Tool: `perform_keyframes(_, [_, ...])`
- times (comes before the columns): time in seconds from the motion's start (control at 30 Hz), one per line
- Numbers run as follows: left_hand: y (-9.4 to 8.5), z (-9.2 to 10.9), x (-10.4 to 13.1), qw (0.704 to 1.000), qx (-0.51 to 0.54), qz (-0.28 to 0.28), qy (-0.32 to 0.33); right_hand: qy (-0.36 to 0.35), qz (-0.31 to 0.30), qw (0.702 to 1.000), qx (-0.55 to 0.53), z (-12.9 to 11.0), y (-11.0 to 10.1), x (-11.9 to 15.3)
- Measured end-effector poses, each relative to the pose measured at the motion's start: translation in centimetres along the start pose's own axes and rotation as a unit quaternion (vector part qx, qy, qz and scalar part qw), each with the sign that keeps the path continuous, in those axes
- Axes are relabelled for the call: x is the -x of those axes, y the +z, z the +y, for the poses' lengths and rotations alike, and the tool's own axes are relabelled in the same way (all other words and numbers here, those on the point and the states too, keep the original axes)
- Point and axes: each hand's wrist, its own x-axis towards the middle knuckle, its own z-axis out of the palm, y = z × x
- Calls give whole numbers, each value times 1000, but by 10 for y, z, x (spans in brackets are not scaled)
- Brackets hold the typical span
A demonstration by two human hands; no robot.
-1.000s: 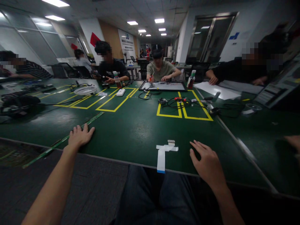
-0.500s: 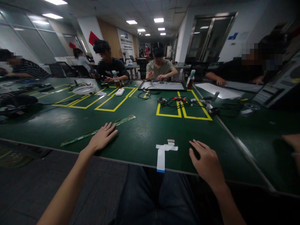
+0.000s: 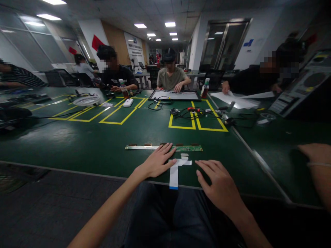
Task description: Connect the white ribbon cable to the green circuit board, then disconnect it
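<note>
A long, narrow green circuit board lies flat on the green table, almost parallel to its near edge. My left hand rests spread out, its fingertips on the board's middle and its thumb over a white flat ribbon cable. That cable is folded into a T-like shape, with a blue end at the table's edge and a small connector end at the top. To the right of the cable, my right hand is open and holds nothing, its fingertips close to the cable's right arm.
Yellow tape outlines mark the table further off, with black cables among them. A white fan, a white box and two bottles stand beyond. Several people sit around; another person's arm is at right.
My left hand has slid the circuit board to the right and turned it from a slant to nearly straight, behind the ribbon cable. My right hand is now nearer the cable.
</note>
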Motion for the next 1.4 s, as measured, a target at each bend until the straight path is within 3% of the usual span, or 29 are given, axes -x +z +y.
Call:
perform_keyframes(0.1, [3,9,-7,999,2,41,-3,-22,-42,999,8,-9,3,-8])
perform_keyframes(0.3, [3,15,-3,994,-6,106,1,-46,-70,996,-9,-20,20,-29])
perform_keyframes(0.47, [3,16,-3,997,9,78,13,-47,-83,995,-7,-20,32,-31])
perform_keyframes(0.63, [1,16,-8,997,33,44,51,-41,-78,996,-7,-17,31,-22])
perform_keyframes(1.4, [1,19,-6,995,66,28,63,-21,-53,998,30,-28,33,-26])
